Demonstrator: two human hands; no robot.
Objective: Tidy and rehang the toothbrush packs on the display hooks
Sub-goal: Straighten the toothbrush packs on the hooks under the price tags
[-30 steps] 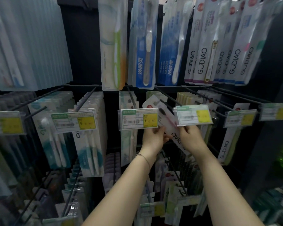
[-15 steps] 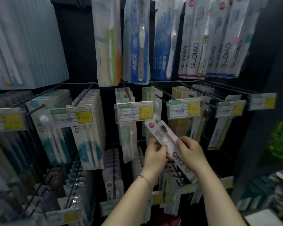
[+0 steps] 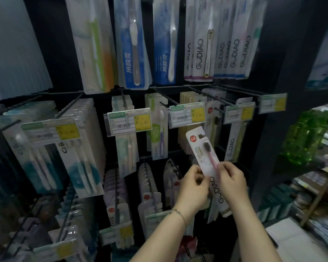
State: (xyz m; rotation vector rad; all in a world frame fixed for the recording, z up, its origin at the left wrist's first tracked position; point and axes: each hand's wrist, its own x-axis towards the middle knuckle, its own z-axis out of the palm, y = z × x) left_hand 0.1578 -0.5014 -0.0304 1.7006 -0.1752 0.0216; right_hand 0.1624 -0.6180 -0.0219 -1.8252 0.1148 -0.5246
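Now left hand (image 3: 194,188) & right hand (image 3: 232,183) pinch white card toothbrush pack w/ pink brush (image 3: 201,148), tilted, off-hook, just below clear yellow-green price tag (image 3: 187,116). Risk: tag hides black wire hook (image 3: 166,97) tip, so slot misses & pack drops.

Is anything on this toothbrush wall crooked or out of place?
One white GUDIAO card pack with a pink toothbrush hangs on nothing: it slants, top leaning left, pinched between the left hand and right hand below the yellow-and-white price tag.
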